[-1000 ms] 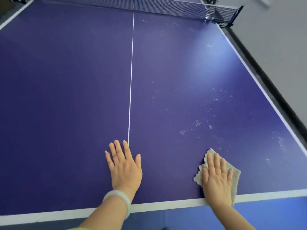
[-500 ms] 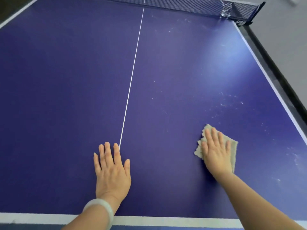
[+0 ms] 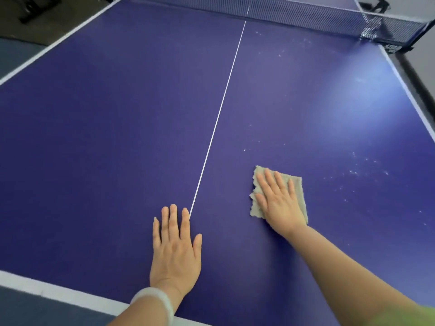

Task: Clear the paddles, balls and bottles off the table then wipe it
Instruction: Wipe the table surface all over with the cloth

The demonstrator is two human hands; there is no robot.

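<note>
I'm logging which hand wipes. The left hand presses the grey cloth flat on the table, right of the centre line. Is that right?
No: in the head view the right hand presses the grey cloth flat on the table, right of the centre line. The left hand lies bare on the table.

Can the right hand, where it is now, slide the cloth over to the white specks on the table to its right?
Probably yes. The right hand lies flat on the cloth, and nothing stands on the table between it and the specks.
</note>
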